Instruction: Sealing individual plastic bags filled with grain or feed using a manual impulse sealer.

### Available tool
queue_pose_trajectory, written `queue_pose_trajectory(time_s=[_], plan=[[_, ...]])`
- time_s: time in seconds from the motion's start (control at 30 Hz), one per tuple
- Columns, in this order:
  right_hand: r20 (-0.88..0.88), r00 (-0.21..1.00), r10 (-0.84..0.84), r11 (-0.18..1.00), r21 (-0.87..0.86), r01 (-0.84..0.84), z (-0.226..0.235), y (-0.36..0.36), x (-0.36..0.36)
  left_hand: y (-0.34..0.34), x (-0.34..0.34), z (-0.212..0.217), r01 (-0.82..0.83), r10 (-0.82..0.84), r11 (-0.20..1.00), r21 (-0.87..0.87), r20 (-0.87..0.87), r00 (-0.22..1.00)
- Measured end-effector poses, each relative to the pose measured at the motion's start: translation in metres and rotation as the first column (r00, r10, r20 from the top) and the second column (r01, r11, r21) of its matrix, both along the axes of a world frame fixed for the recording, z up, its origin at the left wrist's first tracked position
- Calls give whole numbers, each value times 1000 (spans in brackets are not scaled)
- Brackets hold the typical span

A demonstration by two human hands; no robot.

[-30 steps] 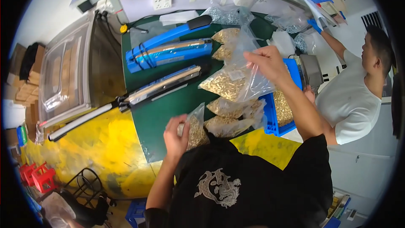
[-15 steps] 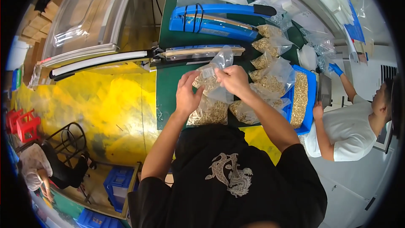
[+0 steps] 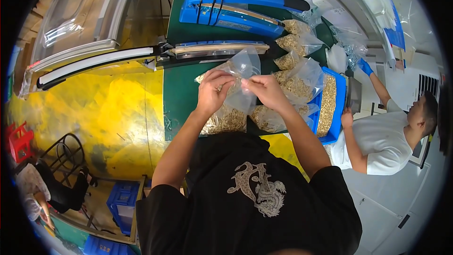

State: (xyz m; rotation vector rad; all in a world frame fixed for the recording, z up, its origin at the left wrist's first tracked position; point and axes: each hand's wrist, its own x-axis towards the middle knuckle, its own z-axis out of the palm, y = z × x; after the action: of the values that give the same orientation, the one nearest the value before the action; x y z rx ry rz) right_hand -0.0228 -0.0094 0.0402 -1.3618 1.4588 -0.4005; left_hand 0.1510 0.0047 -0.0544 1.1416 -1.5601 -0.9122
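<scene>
My left hand (image 3: 214,93) and my right hand (image 3: 270,93) meet over the green table, fingers of both closed in a pinch. Between them is a clear plastic bag (image 3: 246,66), its empty upper part spread above my fingers and tan pellet-like pieces inside its lower left side. Exactly how the film lies between my fingertips is hidden. Right below my hands, a fuller bag of tan pieces (image 3: 225,120) rests at the table's near edge. Just beyond the held bag lies a black bag sealer (image 3: 222,49), its long arm (image 3: 99,66) swung out to the left.
A blue sealer (image 3: 236,16) with cord wound round it lies farther back. Several filled bags (image 3: 295,85) line the right side beside a blue tray (image 3: 336,130) of tan pieces. A co-worker (image 3: 377,137) stands at right, wearing a blue glove (image 3: 364,67). Another person (image 3: 35,189) sits far left.
My fingers have come together at the bag, my left hand now pinching where it was spread before. The bag's top has fanned wider. The whole view has shifted slightly.
</scene>
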Motion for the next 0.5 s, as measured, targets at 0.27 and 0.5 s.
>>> queue_pose_trajectory(time_s=[0.27,0.5], plan=[[-583,811,54,544,-664,-514,31,-5,15,7,-4,-6,-87,113,977,-193,124,986],[-710,651,269,435,-513,-740,16,-14,11,8,-5,-8,-87,109,978,-187,110,988]])
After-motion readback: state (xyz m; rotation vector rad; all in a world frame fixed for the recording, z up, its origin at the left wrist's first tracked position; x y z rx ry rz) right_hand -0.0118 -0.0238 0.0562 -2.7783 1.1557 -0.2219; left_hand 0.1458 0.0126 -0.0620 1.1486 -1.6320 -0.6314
